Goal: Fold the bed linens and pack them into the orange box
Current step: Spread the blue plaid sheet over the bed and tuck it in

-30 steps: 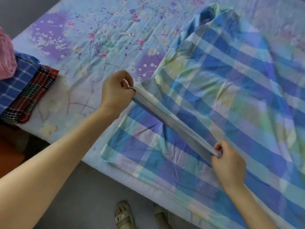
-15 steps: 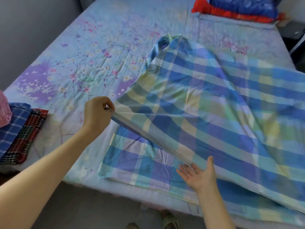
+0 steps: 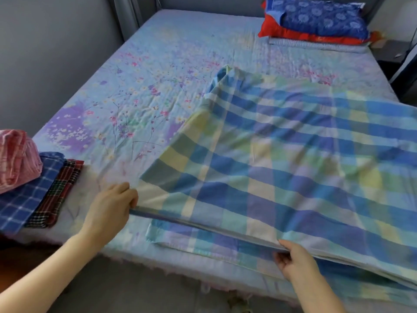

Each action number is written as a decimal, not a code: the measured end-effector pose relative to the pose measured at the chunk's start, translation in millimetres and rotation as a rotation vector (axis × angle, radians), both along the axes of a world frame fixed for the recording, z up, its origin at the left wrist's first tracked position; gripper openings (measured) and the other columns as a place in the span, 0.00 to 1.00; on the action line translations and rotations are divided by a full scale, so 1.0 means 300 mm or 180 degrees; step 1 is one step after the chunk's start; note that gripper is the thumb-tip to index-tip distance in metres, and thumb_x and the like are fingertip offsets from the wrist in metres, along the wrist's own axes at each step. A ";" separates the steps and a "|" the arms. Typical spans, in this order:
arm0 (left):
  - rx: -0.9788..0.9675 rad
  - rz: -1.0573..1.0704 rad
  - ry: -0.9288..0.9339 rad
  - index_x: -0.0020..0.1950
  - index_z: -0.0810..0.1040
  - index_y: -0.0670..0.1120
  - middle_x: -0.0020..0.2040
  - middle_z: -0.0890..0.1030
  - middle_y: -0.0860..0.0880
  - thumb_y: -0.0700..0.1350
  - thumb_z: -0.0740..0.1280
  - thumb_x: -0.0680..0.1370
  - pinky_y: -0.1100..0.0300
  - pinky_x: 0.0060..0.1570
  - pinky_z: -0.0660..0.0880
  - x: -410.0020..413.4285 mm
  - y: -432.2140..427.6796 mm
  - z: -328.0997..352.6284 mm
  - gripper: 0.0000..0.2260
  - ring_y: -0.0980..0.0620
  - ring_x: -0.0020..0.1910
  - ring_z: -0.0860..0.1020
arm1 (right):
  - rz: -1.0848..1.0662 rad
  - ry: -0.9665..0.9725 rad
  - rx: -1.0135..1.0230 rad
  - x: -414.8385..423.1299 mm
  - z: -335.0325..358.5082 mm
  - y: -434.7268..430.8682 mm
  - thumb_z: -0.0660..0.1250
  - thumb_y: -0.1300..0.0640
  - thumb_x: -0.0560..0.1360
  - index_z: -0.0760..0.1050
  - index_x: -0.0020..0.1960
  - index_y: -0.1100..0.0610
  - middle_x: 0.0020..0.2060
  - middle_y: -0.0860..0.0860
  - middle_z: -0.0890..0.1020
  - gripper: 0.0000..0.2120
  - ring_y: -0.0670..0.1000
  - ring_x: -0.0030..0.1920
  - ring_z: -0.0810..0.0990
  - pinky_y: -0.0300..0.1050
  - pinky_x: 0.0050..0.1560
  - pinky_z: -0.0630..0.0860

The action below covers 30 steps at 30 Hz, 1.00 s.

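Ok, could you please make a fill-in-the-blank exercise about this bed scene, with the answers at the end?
1. The left hand grips the checked sheet at its ____; the right hand holds the edge farther along.
2. The blue pillow lies on a second pillow coloured ____.
3. Under the pink cloth lies a checked cloth coloured ____.
Missing words: corner; red; blue.

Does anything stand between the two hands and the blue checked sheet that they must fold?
Nothing visible does. The left hand and the right hand both grip the blue checked sheet at its near edge. The stack of folded linens lies apart, to the left.
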<state>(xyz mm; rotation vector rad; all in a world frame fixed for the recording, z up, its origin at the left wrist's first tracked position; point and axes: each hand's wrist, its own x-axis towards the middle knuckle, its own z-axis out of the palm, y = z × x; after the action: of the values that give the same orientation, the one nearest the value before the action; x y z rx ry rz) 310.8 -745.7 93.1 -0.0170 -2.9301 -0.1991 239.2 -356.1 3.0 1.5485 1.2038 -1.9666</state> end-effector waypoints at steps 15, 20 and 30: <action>0.2940 0.2661 -0.1310 0.43 0.77 0.42 0.37 0.76 0.44 0.35 0.65 0.75 0.56 0.38 0.72 0.016 0.047 -0.491 0.03 0.46 0.38 0.74 | 0.0204 -0.0188 0.0116 0.110 -0.261 -0.025 0.60 0.67 0.78 0.67 0.38 0.61 0.16 0.53 0.75 0.10 0.49 0.19 0.77 0.38 0.16 0.72; 0.2916 0.2601 -0.1801 0.46 0.78 0.40 0.39 0.77 0.44 0.37 0.71 0.70 0.57 0.39 0.68 0.040 0.035 -0.604 0.06 0.47 0.40 0.73 | 0.0282 -0.0272 0.0248 0.130 -0.333 -0.045 0.61 0.65 0.79 0.68 0.39 0.61 0.16 0.52 0.76 0.09 0.48 0.17 0.76 0.39 0.16 0.72; 0.3217 0.2112 -0.0994 0.42 0.75 0.45 0.36 0.77 0.44 0.33 0.67 0.75 0.64 0.32 0.68 0.119 0.029 -0.564 0.07 0.50 0.35 0.72 | 0.0399 -0.0379 0.0587 0.124 -0.385 -0.022 0.63 0.66 0.77 0.68 0.38 0.61 0.18 0.54 0.74 0.10 0.43 0.14 0.70 0.31 0.16 0.67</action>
<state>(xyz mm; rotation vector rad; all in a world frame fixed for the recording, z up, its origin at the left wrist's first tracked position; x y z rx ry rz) 346.6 -737.1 -76.2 1.1652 -2.5449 -1.5891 276.3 -362.8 -112.4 1.6097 1.4282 -1.7006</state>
